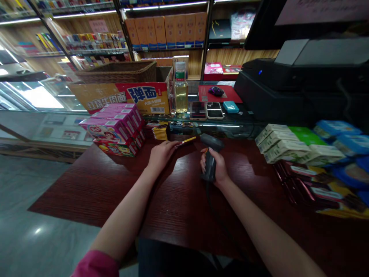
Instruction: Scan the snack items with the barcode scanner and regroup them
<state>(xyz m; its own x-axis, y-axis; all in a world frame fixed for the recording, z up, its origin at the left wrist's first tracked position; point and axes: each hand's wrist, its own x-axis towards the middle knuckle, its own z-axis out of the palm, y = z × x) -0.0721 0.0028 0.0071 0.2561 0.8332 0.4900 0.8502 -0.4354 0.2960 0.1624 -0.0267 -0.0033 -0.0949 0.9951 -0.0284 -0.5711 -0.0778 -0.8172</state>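
Observation:
My right hand (215, 163) is wrapped round the grip of a dark grey barcode scanner (211, 141), which it holds upright just above the table. The scanner's head points left, and its cable hangs down toward my lap. My left hand (164, 156) grips a thin, flat pack with a yellow edge (188, 140), seen nearly edge-on in front of the scanner's head; its printed face is hidden. Just behind my left hand is a stack of thin yellow-and-dark packs (160, 130). Pink boxes (111, 127) stand in a pile to its left.
Green-and-white boxes (291, 144), blue packs (350, 140) and dark red packs (311, 184) lie at the right of the wooden table (175, 211). On the glass counter behind are a bottle of yellowish liquid (181, 94), phones (215, 110) and a mouse (216, 91).

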